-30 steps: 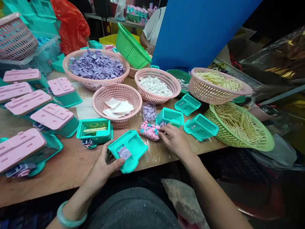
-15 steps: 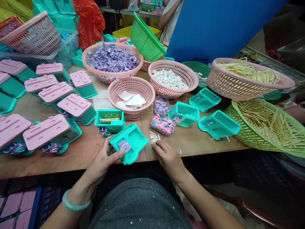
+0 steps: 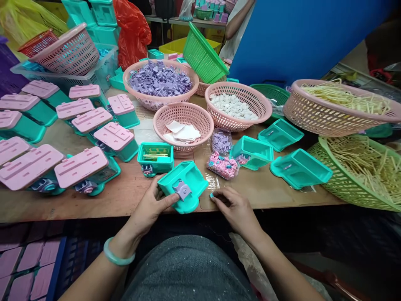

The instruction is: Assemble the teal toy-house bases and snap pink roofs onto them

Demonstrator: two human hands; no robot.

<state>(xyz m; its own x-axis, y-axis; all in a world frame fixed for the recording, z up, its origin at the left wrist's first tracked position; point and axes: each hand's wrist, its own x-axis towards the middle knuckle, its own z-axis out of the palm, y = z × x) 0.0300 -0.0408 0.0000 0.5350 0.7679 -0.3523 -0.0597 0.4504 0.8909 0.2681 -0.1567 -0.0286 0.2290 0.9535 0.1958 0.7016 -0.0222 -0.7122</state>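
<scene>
My left hand (image 3: pixel 149 205) is closed around the left side of a teal plastic box (image 3: pixel 194 175), tilted up at the table's front edge. Its thumb presses on a purple plastic part (image 3: pixel 183 190), which sits against the box's recess. To the right of the box, my right hand (image 3: pixel 239 211) pinches a small teal piece (image 3: pixel 211 195) between thumb and forefinger; its exact shape is hard to make out. Just beyond lie a clear tray of pink and teal round pieces (image 3: pixel 223 165) and a pack of purple parts (image 3: pixel 222 141).
Several teal boxes with pink lids (image 3: pixel 83 166) stand at the left. Behind are baskets of purple parts (image 3: pixel 161 101), paper pieces (image 3: pixel 183 109) and white pieces (image 3: pixel 263 104). Open teal boxes (image 3: pixel 301 169) and baskets of yellowish strands (image 3: pixel 354 179) stand at the right.
The view has turned left, so things appear farther right. The purple part now sits more tilted in the box. A small teal piece now shows between my right fingertips.
</scene>
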